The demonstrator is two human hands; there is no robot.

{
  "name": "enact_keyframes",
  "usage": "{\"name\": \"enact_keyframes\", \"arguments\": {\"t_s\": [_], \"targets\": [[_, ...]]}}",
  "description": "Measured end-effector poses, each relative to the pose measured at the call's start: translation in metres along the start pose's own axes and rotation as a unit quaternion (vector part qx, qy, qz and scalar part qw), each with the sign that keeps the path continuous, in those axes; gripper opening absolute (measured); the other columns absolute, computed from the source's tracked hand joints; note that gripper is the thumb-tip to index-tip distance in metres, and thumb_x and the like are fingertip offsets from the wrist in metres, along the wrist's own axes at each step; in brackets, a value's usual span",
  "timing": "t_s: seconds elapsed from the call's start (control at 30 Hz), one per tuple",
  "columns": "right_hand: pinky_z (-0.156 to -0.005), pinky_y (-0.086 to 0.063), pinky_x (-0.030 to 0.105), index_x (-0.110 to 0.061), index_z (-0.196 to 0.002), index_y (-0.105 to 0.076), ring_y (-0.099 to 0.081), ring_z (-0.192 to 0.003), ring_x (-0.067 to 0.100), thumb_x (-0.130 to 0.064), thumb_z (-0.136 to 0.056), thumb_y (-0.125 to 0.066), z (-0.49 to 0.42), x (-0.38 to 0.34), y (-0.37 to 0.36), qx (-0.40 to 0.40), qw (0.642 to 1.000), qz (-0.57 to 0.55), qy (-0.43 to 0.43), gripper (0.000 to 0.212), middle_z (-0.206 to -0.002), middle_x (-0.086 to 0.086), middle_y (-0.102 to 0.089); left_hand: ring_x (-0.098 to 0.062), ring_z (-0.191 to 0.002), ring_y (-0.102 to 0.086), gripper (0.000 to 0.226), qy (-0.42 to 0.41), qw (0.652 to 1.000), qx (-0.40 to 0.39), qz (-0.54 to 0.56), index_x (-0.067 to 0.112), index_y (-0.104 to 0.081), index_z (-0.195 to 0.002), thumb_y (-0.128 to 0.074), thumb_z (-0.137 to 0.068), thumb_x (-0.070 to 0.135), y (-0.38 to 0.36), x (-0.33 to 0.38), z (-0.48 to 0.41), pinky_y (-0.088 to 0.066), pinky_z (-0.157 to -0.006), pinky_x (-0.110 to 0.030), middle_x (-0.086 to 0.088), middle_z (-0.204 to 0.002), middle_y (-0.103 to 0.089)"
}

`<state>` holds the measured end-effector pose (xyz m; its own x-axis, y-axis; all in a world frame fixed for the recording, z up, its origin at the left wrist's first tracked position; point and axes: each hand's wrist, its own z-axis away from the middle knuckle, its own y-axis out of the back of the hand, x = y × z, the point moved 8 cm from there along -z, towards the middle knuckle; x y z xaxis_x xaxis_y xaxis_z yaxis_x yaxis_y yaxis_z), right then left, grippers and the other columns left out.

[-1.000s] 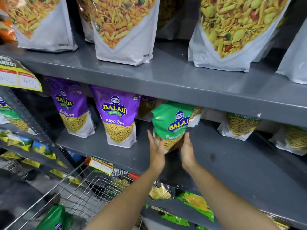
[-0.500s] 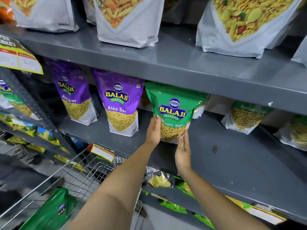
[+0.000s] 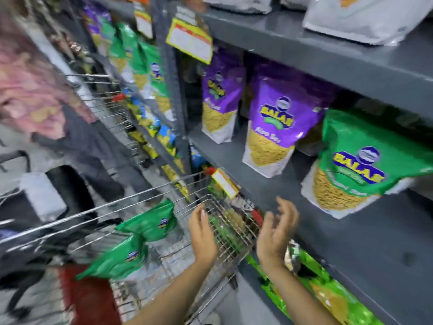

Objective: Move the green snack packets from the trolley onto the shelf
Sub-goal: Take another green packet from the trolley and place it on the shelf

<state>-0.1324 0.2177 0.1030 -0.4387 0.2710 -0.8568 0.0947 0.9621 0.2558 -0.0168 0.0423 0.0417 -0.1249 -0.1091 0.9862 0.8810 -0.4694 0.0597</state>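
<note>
A green snack packet (image 3: 358, 167) stands upright on the grey shelf (image 3: 351, 240), to the right of two purple packets (image 3: 276, 127). Two more green packets lie in the wire trolley (image 3: 145, 195): one higher up (image 3: 152, 221), one lower (image 3: 119, 259). My left hand (image 3: 201, 233) hovers open over the trolley's near corner. My right hand (image 3: 276, 233) is open beside it, in front of the shelf edge. Neither hand holds anything. The view is motion-blurred.
A yellow price tag (image 3: 225, 182) hangs on the shelf edge above the trolley. White pouches (image 3: 365, 17) fill the shelf above. Green packets (image 3: 328, 292) lie on the lower shelf. Another person (image 3: 30, 95) stands at the left by a second trolley.
Both hands have let go of the green packet, which stays on the shelf, and have dropped back toward the trolley. My view has swung left and down.
</note>
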Motion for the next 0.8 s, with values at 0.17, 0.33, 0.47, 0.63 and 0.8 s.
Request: {"name": "enact_keyframes", "arguments": {"t_s": [0.17, 0.33, 0.47, 0.63, 0.8], "targets": [[-0.097, -0.044, 0.039, -0.008, -0.114, -0.057, -0.054, -0.107, 0.029, -0.009, -0.081, -0.049, 0.056, 0.032, -0.141, -0.305, 0.948, 0.077, -0.049, 0.034, -0.116, 0.013, -0.057, -0.030, -0.100, -0.055, 0.031, 0.171, 0.977, 0.063, -0.106, -0.006, -0.051, -0.119, -0.055, -0.089, 0.001, 0.103, -0.102, -0.052, -0.039, -0.086, -0.032, -0.025, -0.111, -0.058], [-0.094, -0.048, 0.036, -0.016, -0.139, -0.035, -0.051, -0.121, 0.032, -0.018, -0.080, -0.060, 0.133, 0.120, -0.249, -0.570, 0.769, 0.224, -0.181, 0.064, -0.138, 0.012, -0.048, -0.051, -0.107, -0.058, 0.034, 0.337, 0.930, -0.014, -0.144, -0.007, -0.053, -0.114, -0.062, -0.082, 0.000, 0.136, -0.201, -0.101, -0.046, -0.093, -0.058, -0.039, -0.118, -0.059], [-0.106, -0.041, 0.034, -0.019, -0.146, -0.022, -0.043, -0.131, 0.030, -0.016, -0.083, -0.061, 0.154, 0.140, -0.295, -0.626, 0.711, 0.242, -0.210, 0.074, -0.150, 0.014, -0.035, -0.031, -0.112, -0.057, 0.058, 0.393, 0.917, 0.000, -0.073, -0.002, -0.034, -0.131, -0.064, -0.081, -0.001, 0.129, -0.210, -0.122, -0.043, -0.098, -0.047, -0.019, -0.131, -0.056], [-0.095, -0.037, 0.020, -0.012, -0.147, -0.017, -0.041, -0.130, 0.024, -0.005, -0.089, -0.054, 0.159, 0.139, -0.340, -0.641, 0.708, 0.146, -0.257, 0.068, -0.152, 0.010, -0.027, -0.024, -0.090, -0.051, 0.045, 0.396, 0.907, 0.145, -0.007, -0.017, -0.053, -0.117, -0.057, -0.072, -0.013, 0.140, -0.234, -0.151, -0.049, -0.086, -0.048, -0.030, -0.123, -0.060], [-0.098, -0.048, 0.041, -0.017, -0.116, -0.051, -0.059, -0.107, 0.023, -0.014, -0.084, -0.061, 0.168, 0.124, -0.346, -0.634, 0.717, 0.179, -0.228, 0.033, -0.118, 0.006, -0.064, -0.031, -0.106, -0.061, 0.052, 0.347, 0.921, 0.179, -0.002, -0.010, -0.057, -0.119, -0.060, -0.068, -0.018, 0.139, -0.224, -0.154, -0.046, -0.094, -0.037, -0.020, -0.117, -0.064]]}}
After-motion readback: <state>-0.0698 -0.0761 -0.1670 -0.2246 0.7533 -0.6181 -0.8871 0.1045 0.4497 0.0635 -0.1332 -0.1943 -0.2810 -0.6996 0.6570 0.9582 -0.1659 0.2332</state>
